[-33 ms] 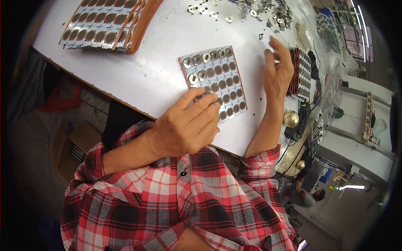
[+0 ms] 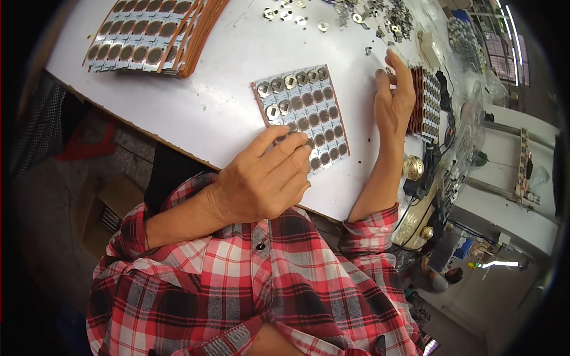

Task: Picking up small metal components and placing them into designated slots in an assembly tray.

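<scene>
A panel of small light-blue circuit boards with brown edge strips and rows of dark round pads lies on the white table. Round metal clips cover its far row, and two more sit at the left of the second row. My left hand is bent over the panel's near left part, its fingertips down on the boards. What those fingers pinch, if anything, is hidden. To the right of the panel, my right hand is raised with forefinger and thumb apart. A small shiny piece shows near its fingertips; I cannot tell whether they touch it.
Loose metal clips are scattered at the table's far side. A thick stack of similar panels stands at far left, another stack beyond my right wrist. Near it are a brass-coloured knob and dark cables. An open cardboard box sits below, left.
</scene>
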A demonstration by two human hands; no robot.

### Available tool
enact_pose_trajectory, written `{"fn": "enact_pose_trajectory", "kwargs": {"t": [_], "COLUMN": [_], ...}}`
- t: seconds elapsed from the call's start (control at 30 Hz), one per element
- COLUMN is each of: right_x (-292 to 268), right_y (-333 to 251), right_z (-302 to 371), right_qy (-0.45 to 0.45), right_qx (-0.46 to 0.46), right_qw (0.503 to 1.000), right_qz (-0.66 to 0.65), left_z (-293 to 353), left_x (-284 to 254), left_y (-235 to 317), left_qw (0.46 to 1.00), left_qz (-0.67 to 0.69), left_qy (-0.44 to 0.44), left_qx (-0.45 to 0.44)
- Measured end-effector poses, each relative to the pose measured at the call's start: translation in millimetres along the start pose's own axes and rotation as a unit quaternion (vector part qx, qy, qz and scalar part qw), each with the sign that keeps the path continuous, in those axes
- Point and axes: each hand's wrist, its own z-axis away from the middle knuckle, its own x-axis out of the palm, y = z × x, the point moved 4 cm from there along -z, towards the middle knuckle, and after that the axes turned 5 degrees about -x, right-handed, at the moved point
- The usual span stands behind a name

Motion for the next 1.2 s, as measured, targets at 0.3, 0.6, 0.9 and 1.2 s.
{"fn": "enact_pose_trajectory", "kwargs": {"t": [0.3, 0.6, 0.9, 1.2], "right_x": [17, 5, 14, -1], "right_y": [5, 13, -15, -40], "right_z": [-6, 0, -6, 14], "right_qy": [-0.049, -0.041, -0.130, -0.203], "right_qx": [-0.058, 0.130, -0.020, 0.139], "right_qw": [0.996, 0.981, 0.991, 0.918], "right_qz": [0.042, -0.138, 0.032, -0.310], "left_z": [-3, -2, -1, 2], "left_x": [0, 0, 1, 4], "left_y": [-1, -1, -2, -3], "left_qw": [1.000, 1.000, 1.000, 0.999], "left_qz": [-0.004, 0.008, 0.011, 0.006], "left_qy": [0.000, 0.007, 0.017, 0.038], "left_qx": [-0.002, -0.001, -0.008, -0.002]}}
